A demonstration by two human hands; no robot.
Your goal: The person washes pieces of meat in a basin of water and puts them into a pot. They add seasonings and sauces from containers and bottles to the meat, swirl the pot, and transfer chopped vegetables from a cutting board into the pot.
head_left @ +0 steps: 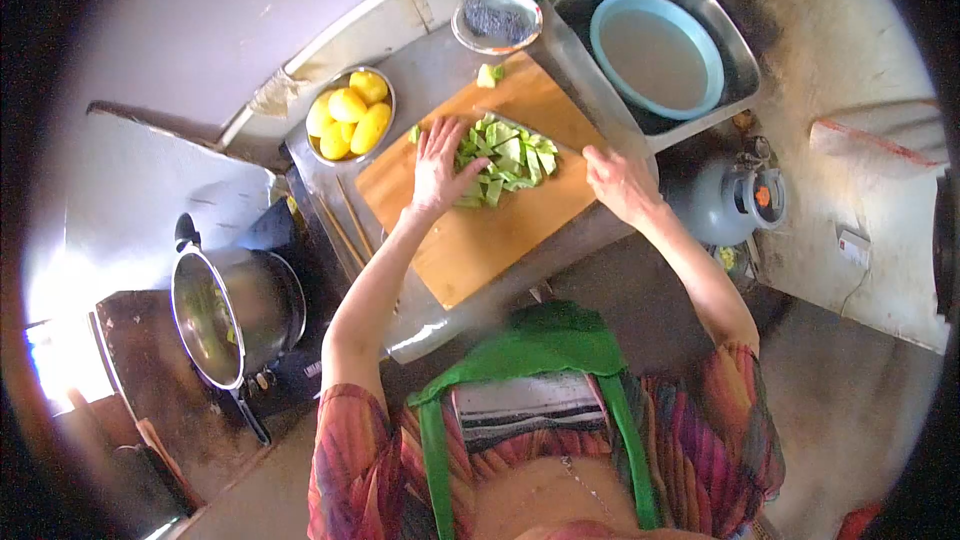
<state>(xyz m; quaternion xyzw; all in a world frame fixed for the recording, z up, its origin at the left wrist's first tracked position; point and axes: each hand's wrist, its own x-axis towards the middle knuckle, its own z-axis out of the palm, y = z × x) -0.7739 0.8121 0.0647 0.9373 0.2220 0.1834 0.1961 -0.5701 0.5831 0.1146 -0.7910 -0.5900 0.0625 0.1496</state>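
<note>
Chopped light-green leafy vegetable [508, 155], perhaps cabbage, lies in a loose pile on the wooden cutting board [470, 258]. My left hand [440, 165] rests against the pile's left side, fingers spread, thumb over some pieces. My right hand [618, 180] is closed round the handle of a knife [566, 147]. Its blade lies along the far edge of the pile, partly hidden by the greens. A pale green stub [489, 75] sits near the board's far edge.
Peeled potatoes [345, 105] fill a metal bowl left of the board. Chopsticks [350, 225] lie below it. A bowl with a scrubber [497, 20] stands behind. A blue basin [715, 70] sits in the sink. A large pot [255, 305] is at left, a gas cylinder [715, 202] at right.
</note>
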